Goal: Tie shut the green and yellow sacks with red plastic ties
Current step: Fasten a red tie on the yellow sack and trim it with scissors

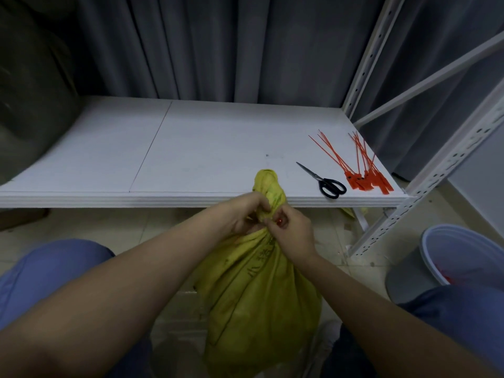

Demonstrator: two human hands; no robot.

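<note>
1. Sack [256,290], yellow, stands on the floor between the knees; neck is bunched in the closed left hand [245,214].
2. Red tie [279,221] is pinched by right hand [290,230] fingertips.
3. Risk: if the bunch is loosened, tie likely cinches slack.

This looks like a storeroom or back-room work area. A white slotted-angle metal rack [425,192] with a bare white shelf board [191,148] stands before grey curtains [218,45], over a scuffed tiled floor [109,225]. Scissors [324,181] and a bundle of red plastic ties [362,170] lie on the shelf, with a lined waste bin [450,257] beside the rack.
</note>
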